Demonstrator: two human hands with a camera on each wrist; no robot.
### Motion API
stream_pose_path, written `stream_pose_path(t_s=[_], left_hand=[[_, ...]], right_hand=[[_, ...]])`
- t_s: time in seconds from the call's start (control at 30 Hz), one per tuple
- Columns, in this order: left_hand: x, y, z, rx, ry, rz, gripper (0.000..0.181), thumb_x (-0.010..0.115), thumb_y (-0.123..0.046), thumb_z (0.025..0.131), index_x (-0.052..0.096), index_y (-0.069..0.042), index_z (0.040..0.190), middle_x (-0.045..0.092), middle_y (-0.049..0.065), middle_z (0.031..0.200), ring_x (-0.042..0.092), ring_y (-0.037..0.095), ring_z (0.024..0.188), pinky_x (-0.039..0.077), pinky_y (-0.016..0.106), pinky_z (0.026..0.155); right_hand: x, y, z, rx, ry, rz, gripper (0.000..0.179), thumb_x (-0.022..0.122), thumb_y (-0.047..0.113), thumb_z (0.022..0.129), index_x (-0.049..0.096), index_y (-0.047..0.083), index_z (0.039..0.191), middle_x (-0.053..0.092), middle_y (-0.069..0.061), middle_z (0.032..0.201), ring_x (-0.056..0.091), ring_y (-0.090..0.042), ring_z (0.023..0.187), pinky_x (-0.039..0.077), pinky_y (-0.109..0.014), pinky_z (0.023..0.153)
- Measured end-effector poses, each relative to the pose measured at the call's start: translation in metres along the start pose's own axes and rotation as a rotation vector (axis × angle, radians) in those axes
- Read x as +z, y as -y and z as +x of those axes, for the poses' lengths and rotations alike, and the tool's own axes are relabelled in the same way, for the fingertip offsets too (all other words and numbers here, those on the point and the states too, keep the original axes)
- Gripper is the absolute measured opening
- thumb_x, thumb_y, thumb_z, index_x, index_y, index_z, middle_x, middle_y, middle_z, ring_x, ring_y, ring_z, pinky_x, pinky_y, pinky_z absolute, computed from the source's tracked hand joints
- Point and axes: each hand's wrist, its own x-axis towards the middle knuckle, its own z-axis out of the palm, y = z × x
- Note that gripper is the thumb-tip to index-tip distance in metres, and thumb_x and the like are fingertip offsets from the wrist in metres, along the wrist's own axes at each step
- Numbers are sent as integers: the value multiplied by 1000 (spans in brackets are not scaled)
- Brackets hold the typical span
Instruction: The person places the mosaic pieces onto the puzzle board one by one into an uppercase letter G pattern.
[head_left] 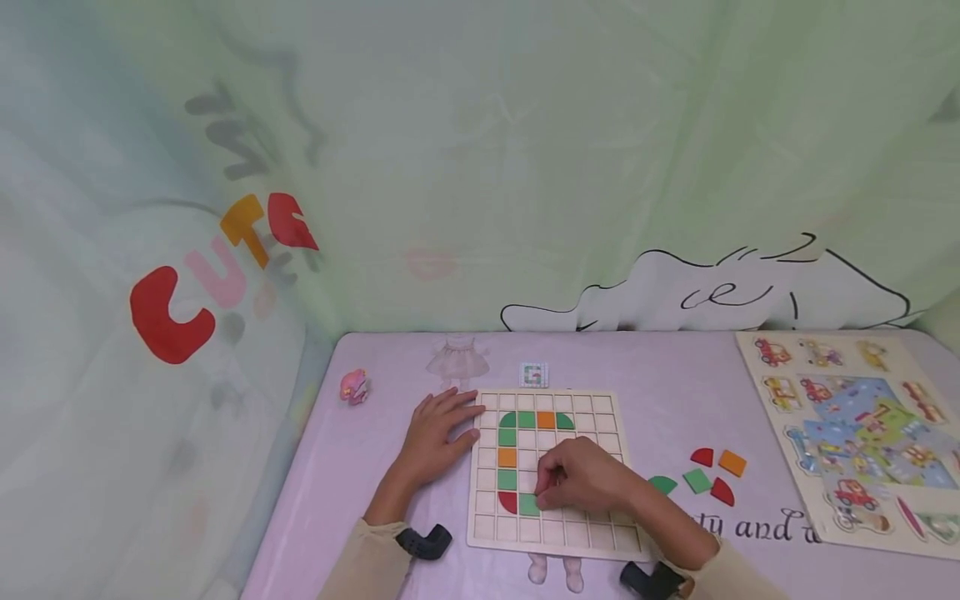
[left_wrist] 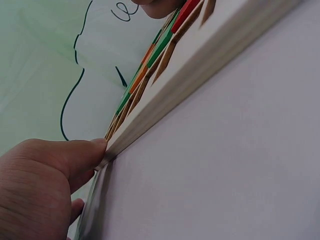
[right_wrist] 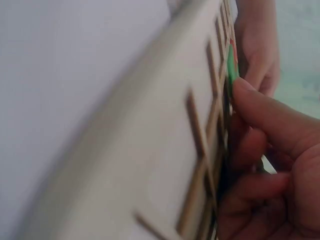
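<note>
A wooden grid board (head_left: 555, 536) lies on the table, its recessed cells partly filled with green, orange and red tiles. Along its left edge rests my left hand (head_left: 438, 437), fingers extended and the thumb (left_wrist: 85, 152) touching the rim. Over the lower middle of the grid, my right hand (head_left: 588, 477) has curled fingers and pinches a green square tile (head_left: 528, 504) at its right side. That tile lies in a cell beside a red quarter-round tile (head_left: 507, 502). In the right wrist view, the thumb tip meets the green tile (right_wrist: 231, 65); the other fingertips are partly hidden.
Loose tiles lie right of the board, among them an orange square (head_left: 732, 463) and a green quarter-round (head_left: 663, 484). A small pattern card (head_left: 534, 375) sits behind the board. A pink figurine (head_left: 354, 387) stands far left, and a picture puzzle board (head_left: 806, 508) lies at right.
</note>
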Motion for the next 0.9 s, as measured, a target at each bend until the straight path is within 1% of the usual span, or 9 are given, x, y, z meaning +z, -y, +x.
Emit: stream_pose_path(t_s=[0.07,0.2,0.3,0.47,0.57,0.67,0.77,0.87,0.9], left_hand=[[0,0,0,-2,2,4,42,62,-37,99,64,-25,139,52,-3,155,37,27,151,20,59,125],[-1,-1,0,-5,5,5,42,62,-37,99,64,-25,140,52,-2,155,37,27,151,20,60,125],[-1,-2,-1,-6,5,0,42,62,-37,99,64,-25,139,52,-2,155,37,28,151,20,60,125],[-1,-2,-1,-9,-3,-8,41,62,-37,99,64,-26,139,52,-3,155,37,27,151,20,60,125],[0,-2,-1,-7,-9,-1,41,62,-37,99,64,-26,139,52,-4,155,37,27,151,21,60,124],[0,-2,-2,5,-16,0,41,63,-36,99,65,-25,138,53,-3,154,38,28,150,22,61,124],[-1,-2,-1,7,-10,-2,41,62,-36,99,64,-25,139,52,-2,155,38,28,151,21,60,124],[-1,-1,-1,4,-2,-1,42,62,-36,99,64,-25,140,52,-3,155,37,28,151,21,60,125],[-1,-1,-1,2,-1,-1,42,62,-36,99,64,-26,140,52,-3,155,37,28,151,21,60,125]], right_hand=[[-5,-3,-3,-23,18,12,15,85,16,81,73,24,76,63,11,65,51,-4,64,43,-20,56],[-18,-10,-11,-14,29,20,12,84,19,83,74,25,79,64,11,68,53,-4,64,45,-20,57],[-32,-15,-19,15,9,7,10,83,23,85,75,27,81,65,11,70,55,-6,67,46,-20,59],[-61,-25,-37,45,-52,-23,9,83,25,84,75,27,82,64,11,72,55,-6,70,46,-21,62],[-76,-32,-50,94,-104,-55,10,83,30,84,75,26,83,62,10,72,53,-6,70,44,-22,61],[-88,-41,-62,165,-141,-84,10,83,31,84,75,25,85,62,8,73,52,-8,69,42,-22,59],[-99,-52,-74,242,-156,-113,11,82,32,86,76,23,89,64,6,75,52,-11,70,42,-23,58],[-110,-63,-85,326,-161,-130,16,81,34,86,77,20,94,64,3,79,53,-15,74,43,-23,58],[-113,-67,-89,343,-163,-137,18,81,34,87,77,19,96,64,3,79,53,-15,75,43,-23,58]])
